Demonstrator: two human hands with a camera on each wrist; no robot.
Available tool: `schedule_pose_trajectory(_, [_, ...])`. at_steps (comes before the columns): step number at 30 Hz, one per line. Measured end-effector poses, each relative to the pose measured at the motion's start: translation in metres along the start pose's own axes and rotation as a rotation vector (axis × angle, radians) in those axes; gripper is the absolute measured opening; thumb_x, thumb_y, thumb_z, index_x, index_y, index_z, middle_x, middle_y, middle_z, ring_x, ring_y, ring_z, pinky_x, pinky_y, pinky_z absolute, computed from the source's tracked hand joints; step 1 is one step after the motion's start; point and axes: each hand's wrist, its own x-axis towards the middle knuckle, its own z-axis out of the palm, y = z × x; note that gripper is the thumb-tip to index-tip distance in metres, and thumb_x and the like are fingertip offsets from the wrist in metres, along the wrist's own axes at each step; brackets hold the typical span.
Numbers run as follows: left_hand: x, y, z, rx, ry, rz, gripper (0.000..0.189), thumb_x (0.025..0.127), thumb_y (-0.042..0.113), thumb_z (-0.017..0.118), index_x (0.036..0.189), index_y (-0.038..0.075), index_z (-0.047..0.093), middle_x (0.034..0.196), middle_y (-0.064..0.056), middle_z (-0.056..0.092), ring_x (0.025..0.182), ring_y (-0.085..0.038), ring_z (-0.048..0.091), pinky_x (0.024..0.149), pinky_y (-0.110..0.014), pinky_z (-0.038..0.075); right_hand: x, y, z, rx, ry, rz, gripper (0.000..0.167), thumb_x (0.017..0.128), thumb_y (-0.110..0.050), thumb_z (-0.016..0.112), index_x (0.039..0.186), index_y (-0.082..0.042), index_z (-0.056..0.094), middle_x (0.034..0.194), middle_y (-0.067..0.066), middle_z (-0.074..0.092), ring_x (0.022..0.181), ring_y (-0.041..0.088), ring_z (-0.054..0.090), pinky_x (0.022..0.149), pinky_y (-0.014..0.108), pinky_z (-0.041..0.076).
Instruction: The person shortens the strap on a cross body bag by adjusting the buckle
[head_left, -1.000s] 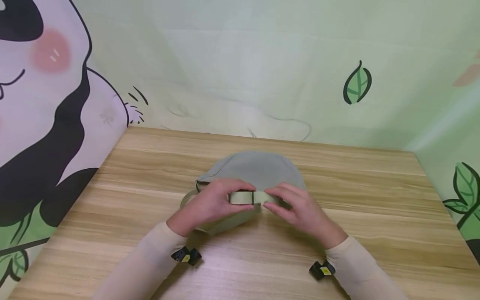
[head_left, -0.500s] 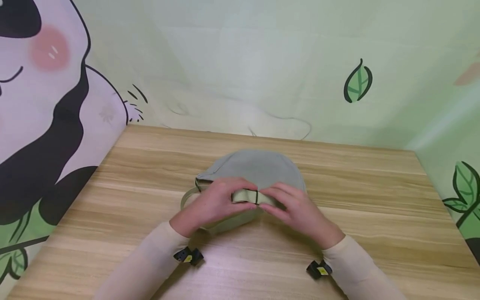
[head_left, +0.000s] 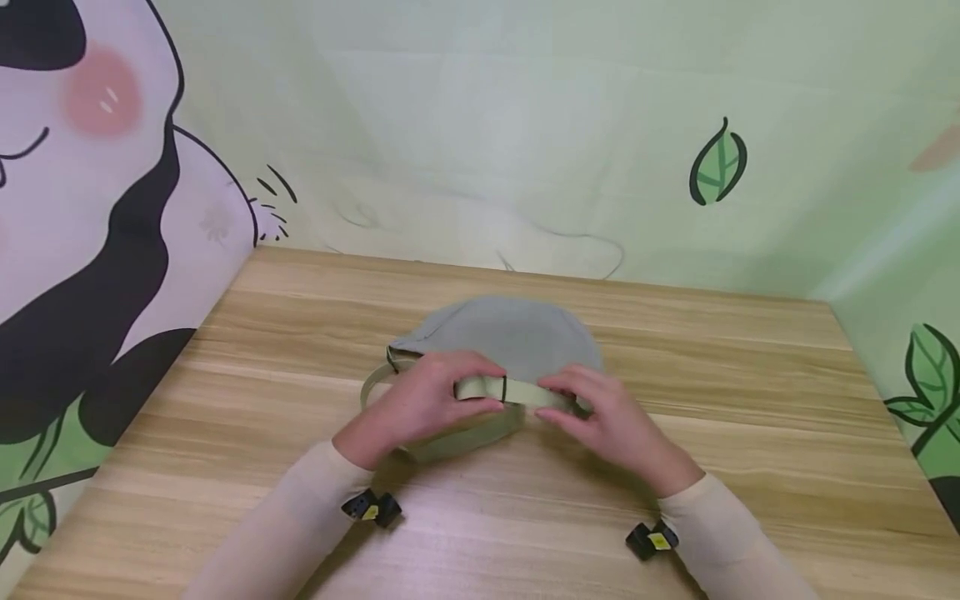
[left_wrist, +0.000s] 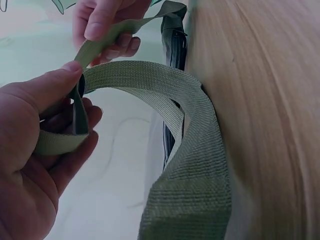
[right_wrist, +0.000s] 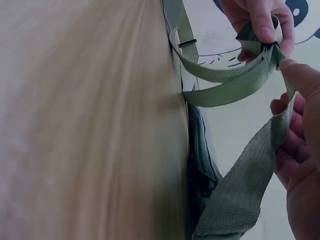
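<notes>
A grey-green bag (head_left: 510, 333) lies on the table with its pale green webbing strap (head_left: 528, 393) raised in front of it. My left hand (head_left: 423, 400) pinches the strap at a dark slider buckle (head_left: 504, 389), where the webbing forms a small loop, seen closely in the left wrist view. To the right of the buckle, my right hand (head_left: 611, 417) pinches the strap between thumb and fingers. A short stretch of webbing runs between the two hands. In the right wrist view, the strap's lower part (right_wrist: 245, 185) hangs down toward the bag's dark zipper (right_wrist: 202, 160).
The wooden table (head_left: 750, 417) extends around the bag. More strap (head_left: 468, 437) curves out at the bag's front and left side. A second dark buckle (right_wrist: 187, 43) shows on it in the right wrist view. A printed backdrop (head_left: 480, 125) stands behind.
The hands drew together half a second ago and now stand further apart. My right hand has moved right, and more strap shows between it and the buckle. The bag has shifted slightly left.
</notes>
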Motion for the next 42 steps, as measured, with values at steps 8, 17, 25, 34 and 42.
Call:
schedule_pose_trajectory(8, [0.003, 0.002, -0.001, 0.100, 0.010, 0.054, 0.029, 0.088, 0.022, 0.092, 0.113, 0.012, 0.080, 0.106, 0.001, 0.081, 0.093, -0.014, 0.073, 0.085, -0.034, 0.061, 0.001, -0.004, -0.003, 0.019, 0.020, 0.030, 0.032, 0.085, -0.002, 0.089, 0.114, -0.008, 0.077, 0.106, 0.001, 0.076, 0.091, 0.009, 0.065, 0.079, 0.019, 0.053])
schedule_pose_trajectory(17, [0.008, 0.004, 0.006, 0.166, -0.007, 0.127, 0.032, 0.088, 0.024, 0.092, 0.115, 0.011, 0.080, 0.109, 0.000, 0.082, 0.100, -0.015, 0.078, 0.092, -0.038, 0.063, 0.005, -0.006, 0.002, -0.039, 0.002, -0.024, 0.034, 0.084, -0.004, 0.089, 0.115, -0.007, 0.076, 0.106, 0.003, 0.076, 0.088, 0.013, 0.066, 0.074, 0.028, 0.057])
schedule_pose_trajectory(25, [0.012, 0.006, 0.012, 0.180, -0.016, 0.195, 0.032, 0.091, 0.026, 0.089, 0.118, 0.010, 0.080, 0.111, -0.001, 0.082, 0.099, -0.014, 0.077, 0.091, -0.034, 0.063, 0.006, -0.006, 0.004, -0.077, -0.001, -0.057, 0.035, 0.084, -0.005, 0.090, 0.116, -0.006, 0.077, 0.106, 0.002, 0.074, 0.084, 0.011, 0.060, 0.074, 0.018, 0.050])
schedule_pose_trajectory(34, [0.012, 0.006, 0.013, 0.162, -0.017, 0.187, 0.027, 0.093, 0.021, 0.087, 0.116, 0.008, 0.080, 0.109, -0.001, 0.082, 0.097, -0.014, 0.077, 0.089, -0.032, 0.064, 0.005, -0.005, 0.002, -0.082, 0.007, -0.077, 0.040, 0.081, -0.007, 0.092, 0.118, -0.003, 0.077, 0.104, 0.004, 0.075, 0.082, 0.011, 0.062, 0.072, 0.018, 0.052])
schedule_pose_trajectory(42, [0.009, 0.001, 0.010, 0.141, -0.008, 0.200, 0.024, 0.092, 0.018, 0.088, 0.113, 0.009, 0.080, 0.106, 0.000, 0.081, 0.095, -0.013, 0.076, 0.089, -0.033, 0.063, -0.001, -0.001, -0.001, -0.045, -0.033, -0.001, 0.037, 0.084, -0.006, 0.090, 0.117, -0.004, 0.076, 0.100, 0.002, 0.075, 0.084, 0.010, 0.063, 0.071, 0.027, 0.058])
